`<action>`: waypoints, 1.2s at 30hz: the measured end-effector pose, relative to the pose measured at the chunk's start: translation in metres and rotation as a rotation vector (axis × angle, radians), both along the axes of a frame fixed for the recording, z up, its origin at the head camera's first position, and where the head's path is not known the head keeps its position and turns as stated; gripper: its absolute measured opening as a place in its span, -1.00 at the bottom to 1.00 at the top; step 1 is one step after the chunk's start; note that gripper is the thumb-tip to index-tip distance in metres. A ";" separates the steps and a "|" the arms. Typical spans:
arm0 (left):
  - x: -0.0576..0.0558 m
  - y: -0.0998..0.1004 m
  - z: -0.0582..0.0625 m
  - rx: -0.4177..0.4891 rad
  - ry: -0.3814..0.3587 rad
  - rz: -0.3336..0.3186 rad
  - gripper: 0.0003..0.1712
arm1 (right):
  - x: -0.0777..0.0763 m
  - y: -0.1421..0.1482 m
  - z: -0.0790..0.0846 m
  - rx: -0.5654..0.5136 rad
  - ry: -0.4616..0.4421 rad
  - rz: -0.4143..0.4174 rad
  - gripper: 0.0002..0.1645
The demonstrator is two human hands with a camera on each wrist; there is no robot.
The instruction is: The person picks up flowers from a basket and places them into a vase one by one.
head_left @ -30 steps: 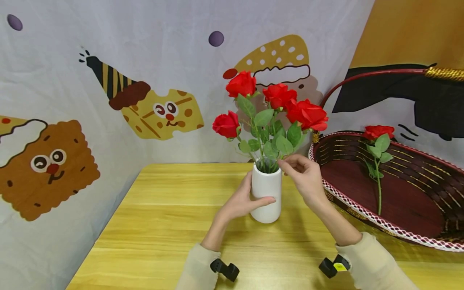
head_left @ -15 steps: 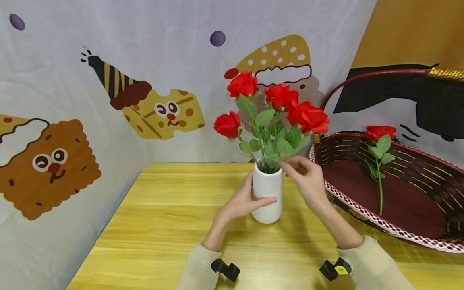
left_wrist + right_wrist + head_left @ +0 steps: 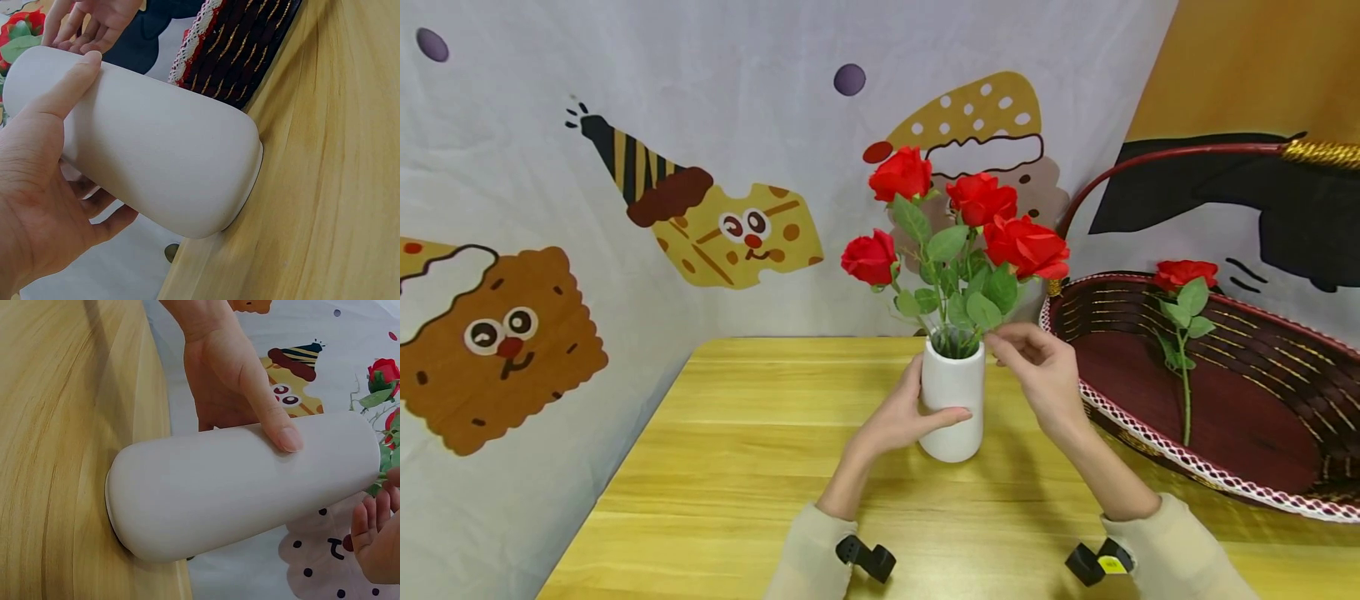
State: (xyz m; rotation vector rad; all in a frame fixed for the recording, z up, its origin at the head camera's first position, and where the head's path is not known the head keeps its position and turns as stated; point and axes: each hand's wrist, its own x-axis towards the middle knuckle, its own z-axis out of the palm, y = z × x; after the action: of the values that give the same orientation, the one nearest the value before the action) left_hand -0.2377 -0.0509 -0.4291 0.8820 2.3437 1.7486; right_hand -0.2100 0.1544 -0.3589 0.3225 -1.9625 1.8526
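Observation:
A white vase (image 3: 952, 408) stands upright on the wooden table, holding several red roses (image 3: 901, 174) with green leaves. My left hand (image 3: 898, 421) grips its side, thumb across the front and fingers behind; the left wrist view shows the same thumb-and-finger hold on the vase (image 3: 162, 137). At the vase's right rim, my right hand (image 3: 1039, 371) pinches the stem of the rightmost rose (image 3: 1027, 247) between thumb and forefinger. A short piece of green stem (image 3: 382, 476) shows by those fingertips in the right wrist view. The stems' lower ends are hidden inside the vase.
On the right stands a dark red woven basket (image 3: 1195, 475) with a white-and-red braided rim and a tall handle (image 3: 1180, 152). One red rose (image 3: 1185, 273) lies in it. A cartoon-printed cloth (image 3: 760, 83) hangs behind the wooden table (image 3: 737, 467).
My right hand has shifted slightly right at the rim. The rightmost rose's bloom has moved left and a little lower. My left hand and the vase have stayed in place.

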 end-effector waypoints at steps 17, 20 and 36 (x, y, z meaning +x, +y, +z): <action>0.001 0.000 0.001 -0.003 0.002 0.001 0.10 | 0.007 0.013 0.008 -0.077 0.058 -0.023 -0.83; 0.001 0.000 0.001 -0.006 0.000 0.001 0.10 | 0.009 0.016 0.011 -0.107 0.058 -0.024 -0.84; -0.001 -0.001 0.001 -0.007 -0.012 -0.010 0.08 | 0.015 0.045 0.029 -0.203 0.107 -0.038 -0.86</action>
State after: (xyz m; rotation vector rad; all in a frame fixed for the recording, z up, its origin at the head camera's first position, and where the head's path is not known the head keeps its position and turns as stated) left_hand -0.2382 -0.0519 -0.4277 0.8785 2.3326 1.7368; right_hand -0.1950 0.1994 -0.3303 0.3126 -1.6832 1.9481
